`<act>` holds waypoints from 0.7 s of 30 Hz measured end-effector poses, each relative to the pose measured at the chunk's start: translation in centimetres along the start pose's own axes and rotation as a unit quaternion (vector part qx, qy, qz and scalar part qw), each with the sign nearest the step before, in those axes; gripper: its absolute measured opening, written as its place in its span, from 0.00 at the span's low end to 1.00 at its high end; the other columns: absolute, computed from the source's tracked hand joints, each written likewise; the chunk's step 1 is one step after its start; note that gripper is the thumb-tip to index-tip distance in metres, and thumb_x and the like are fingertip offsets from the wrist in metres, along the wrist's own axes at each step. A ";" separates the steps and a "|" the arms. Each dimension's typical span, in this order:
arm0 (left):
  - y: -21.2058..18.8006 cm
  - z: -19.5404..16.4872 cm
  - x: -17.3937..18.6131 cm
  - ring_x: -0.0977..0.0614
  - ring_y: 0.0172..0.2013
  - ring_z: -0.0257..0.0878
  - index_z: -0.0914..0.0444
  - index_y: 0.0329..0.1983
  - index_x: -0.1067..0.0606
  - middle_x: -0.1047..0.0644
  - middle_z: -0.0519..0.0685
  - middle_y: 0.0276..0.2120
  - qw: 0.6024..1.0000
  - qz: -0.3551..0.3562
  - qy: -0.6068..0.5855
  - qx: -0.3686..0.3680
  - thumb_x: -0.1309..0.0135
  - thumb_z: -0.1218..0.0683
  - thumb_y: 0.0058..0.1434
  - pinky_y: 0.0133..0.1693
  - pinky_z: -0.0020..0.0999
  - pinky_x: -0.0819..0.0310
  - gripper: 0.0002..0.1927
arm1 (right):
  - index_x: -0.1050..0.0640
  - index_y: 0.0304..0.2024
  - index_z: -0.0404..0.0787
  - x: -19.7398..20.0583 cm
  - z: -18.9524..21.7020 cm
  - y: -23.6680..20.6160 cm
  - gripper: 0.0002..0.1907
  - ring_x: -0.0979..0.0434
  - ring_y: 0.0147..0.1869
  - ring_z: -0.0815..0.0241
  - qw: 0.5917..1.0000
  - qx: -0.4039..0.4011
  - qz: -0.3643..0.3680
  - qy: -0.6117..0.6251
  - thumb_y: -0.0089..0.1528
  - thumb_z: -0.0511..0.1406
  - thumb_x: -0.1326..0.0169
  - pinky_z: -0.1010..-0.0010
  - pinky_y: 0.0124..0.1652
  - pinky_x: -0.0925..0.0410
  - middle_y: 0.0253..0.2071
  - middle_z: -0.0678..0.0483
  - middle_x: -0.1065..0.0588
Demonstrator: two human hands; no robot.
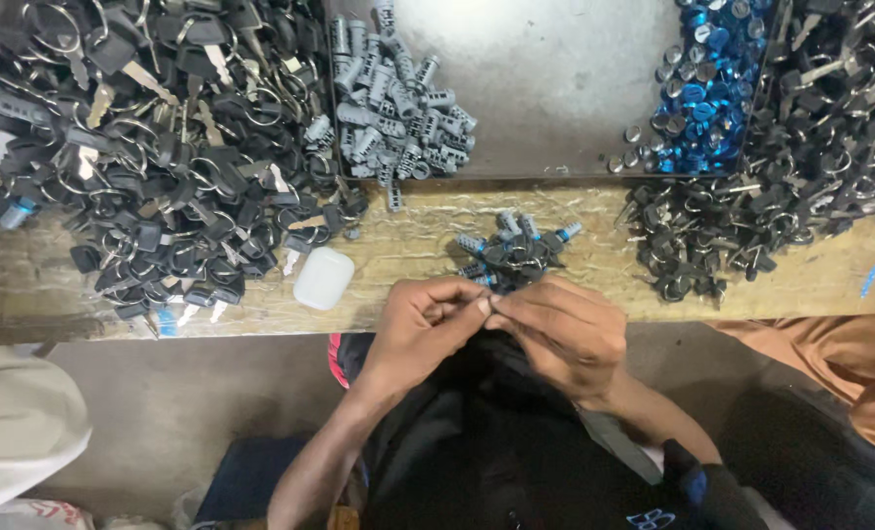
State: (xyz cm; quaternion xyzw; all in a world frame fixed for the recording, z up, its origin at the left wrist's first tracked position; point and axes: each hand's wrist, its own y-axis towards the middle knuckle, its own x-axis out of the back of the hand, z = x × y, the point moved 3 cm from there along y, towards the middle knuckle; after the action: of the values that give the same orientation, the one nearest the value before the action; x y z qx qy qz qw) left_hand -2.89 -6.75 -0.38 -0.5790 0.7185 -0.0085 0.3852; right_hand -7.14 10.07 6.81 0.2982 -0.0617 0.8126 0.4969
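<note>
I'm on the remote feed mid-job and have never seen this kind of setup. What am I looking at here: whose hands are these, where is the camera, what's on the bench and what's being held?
There is no machine here: a person works with two bare hands, filmed by one camera worn on the head and looking down. The left hand and right hand meet fingertip to fingertip just below the edge of the worn wooden bench, pinching something too small to make out. Just beyond them lies a small cluster of grey cylinders and black-headed keys. To the left is a large heap of black-headed keys on rings, with a small white rounded plastic case beside it. A dark metal tray holds grey metal lock cylinders and shiny blue round caps. Another pile of black keys sits at the right.
</note>
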 end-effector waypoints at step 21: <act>0.9 2.5 0.0 0.36 0.24 0.23 0.67 0.42 0.27 0.32 0.37 0.25 0.982 -0.099 -0.159 -0.014 0.49 0.58 0.72 0.25 0.23 0.44 0.06 | 0.17 0.53 0.38 2.0 -8.6 9.0 0.18 0.24 0.45 0.44 0.954 -0.069 0.034 -0.289 0.60 0.26 0.40 0.56 0.45 0.31 0.41 0.46 0.24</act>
State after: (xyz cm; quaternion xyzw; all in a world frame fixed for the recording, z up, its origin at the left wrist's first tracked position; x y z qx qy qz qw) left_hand -2.23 -5.35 -2.61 -0.6462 0.5876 0.0558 0.4838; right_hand -19.02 10.49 2.66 0.4827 -0.2685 0.7019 0.4497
